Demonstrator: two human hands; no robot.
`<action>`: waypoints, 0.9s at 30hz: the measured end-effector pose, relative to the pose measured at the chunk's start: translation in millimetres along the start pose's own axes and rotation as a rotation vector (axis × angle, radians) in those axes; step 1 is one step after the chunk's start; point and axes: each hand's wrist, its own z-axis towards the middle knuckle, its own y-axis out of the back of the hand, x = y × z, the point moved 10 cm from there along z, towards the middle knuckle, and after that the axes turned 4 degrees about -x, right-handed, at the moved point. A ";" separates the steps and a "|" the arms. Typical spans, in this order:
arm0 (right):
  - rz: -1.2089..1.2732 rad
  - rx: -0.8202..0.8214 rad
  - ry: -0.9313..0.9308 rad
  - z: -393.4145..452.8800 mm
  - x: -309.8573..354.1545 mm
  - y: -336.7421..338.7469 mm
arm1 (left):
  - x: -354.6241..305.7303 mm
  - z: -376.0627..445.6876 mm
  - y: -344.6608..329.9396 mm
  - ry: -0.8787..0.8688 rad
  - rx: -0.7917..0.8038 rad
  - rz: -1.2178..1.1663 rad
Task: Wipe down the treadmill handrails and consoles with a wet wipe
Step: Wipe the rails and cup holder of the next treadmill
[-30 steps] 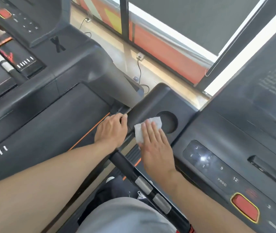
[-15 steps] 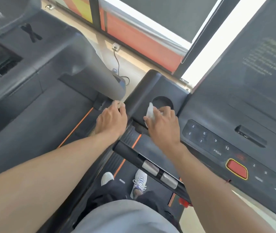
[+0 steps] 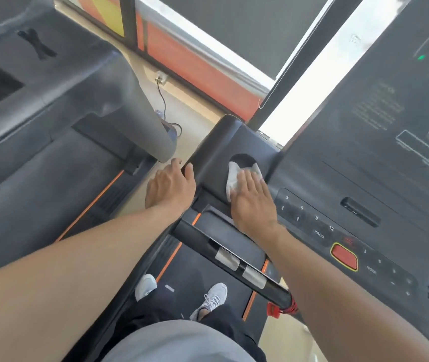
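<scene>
Right hand (image 3: 251,197) lies flat on wipe (image 3: 231,176), which sits on console (image 3: 320,178) at the near rim of cup hole (image 3: 242,159); keypad (image 3: 310,218) just right of that hand. Left hand (image 3: 170,186) rests on the console's left edge, left of the wipe. Handrail (image 3: 230,262) runs below both hands, above belt (image 3: 208,283), where shoes (image 3: 213,296) stand.

White sneakers (image 3: 212,299), wall socket (image 3: 161,79) with cable (image 3: 163,105), orange wall panel (image 3: 203,71)
</scene>
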 end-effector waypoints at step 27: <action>0.143 0.030 0.349 84.6 -13.4 27.9 | -1.4 -7.4 16.1 0.048 -0.133 0.066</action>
